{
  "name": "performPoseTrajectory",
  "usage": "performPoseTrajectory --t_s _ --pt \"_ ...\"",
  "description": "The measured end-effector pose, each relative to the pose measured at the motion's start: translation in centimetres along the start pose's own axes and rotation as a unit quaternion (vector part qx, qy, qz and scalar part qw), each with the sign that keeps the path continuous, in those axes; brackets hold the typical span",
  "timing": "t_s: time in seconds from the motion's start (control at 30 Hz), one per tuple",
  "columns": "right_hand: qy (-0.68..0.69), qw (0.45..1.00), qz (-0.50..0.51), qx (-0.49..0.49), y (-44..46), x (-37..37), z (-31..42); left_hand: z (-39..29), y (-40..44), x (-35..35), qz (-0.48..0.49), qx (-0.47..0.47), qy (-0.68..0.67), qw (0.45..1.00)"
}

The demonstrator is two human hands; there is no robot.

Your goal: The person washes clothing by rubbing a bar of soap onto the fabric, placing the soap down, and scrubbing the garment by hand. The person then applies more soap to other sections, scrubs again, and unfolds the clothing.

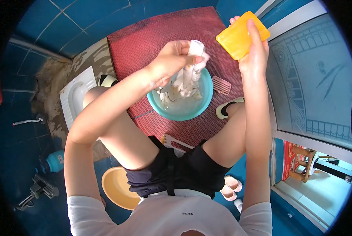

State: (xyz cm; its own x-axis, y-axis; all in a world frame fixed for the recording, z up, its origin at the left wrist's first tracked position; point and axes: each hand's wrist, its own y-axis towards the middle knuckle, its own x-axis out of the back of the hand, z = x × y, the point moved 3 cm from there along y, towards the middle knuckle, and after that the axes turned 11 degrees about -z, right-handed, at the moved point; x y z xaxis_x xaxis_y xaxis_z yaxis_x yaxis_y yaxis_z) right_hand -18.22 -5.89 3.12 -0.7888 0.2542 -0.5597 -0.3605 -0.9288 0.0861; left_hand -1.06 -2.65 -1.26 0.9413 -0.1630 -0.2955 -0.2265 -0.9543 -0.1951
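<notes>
My left hand [174, 59] pinches a wet white garment [191, 76] by a folded edge and lifts it above a turquoise basin [154, 103]. The garment's lower part, with small dark and yellowish marks, hangs down into cloudy water in the basin. Up at the right, my right hand [254, 51] grips a big yellow bar of soap [237, 37], its thumb lying across the top face. The soap is apart from the cloth. A pink soap dish [222, 85] with ridges lies on the mat just right of the basin.
A red mat [136, 43] covers the floor under the basin. To the left is a white squat toilet [75, 92]. An orange-yellow basin [113, 185] stands behind my leg, with pink slippers [231, 187] at lower right. A frosted door [313, 78] borders the right side.
</notes>
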Motion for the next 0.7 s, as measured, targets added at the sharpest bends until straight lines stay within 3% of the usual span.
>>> performPoseTrajectory --t_s 0.2,0.37,0.43,0.5,0.57,0.6,0.7 --pt "-0.015 1.000 -0.009 -0.008 -0.3 -0.2 0.1 -0.5 0.8 1.6 -0.053 0.008 0.045 0.998" --pt "-0.012 0.998 0.033 -0.042 0.2 0.0 -0.4 -0.7 0.6 1.0 -0.016 -0.007 0.039 0.999" --pt "0.055 0.964 0.100 -0.238 0.4 0.0 -1.4 -1.0 0.1 0.6 0.025 -0.006 -0.029 0.999" --pt "0.074 0.953 0.112 -0.271 0.0 0.1 -2.0 -1.0 0.2 1.1 0.036 0.026 -0.036 0.998" --pt "0.092 0.941 0.122 -0.302 -0.6 -0.1 -2.1 -1.8 -0.2 1.1 0.052 0.031 -0.132 0.989" --pt "0.088 0.943 0.130 -0.293 -0.8 -0.3 -1.9 -2.2 -0.1 1.1 0.101 0.030 -0.161 0.981" --pt "0.097 0.941 0.152 -0.287 -0.6 -0.7 -1.5 -2.8 -0.2 1.3 0.093 -0.036 -0.088 0.991"
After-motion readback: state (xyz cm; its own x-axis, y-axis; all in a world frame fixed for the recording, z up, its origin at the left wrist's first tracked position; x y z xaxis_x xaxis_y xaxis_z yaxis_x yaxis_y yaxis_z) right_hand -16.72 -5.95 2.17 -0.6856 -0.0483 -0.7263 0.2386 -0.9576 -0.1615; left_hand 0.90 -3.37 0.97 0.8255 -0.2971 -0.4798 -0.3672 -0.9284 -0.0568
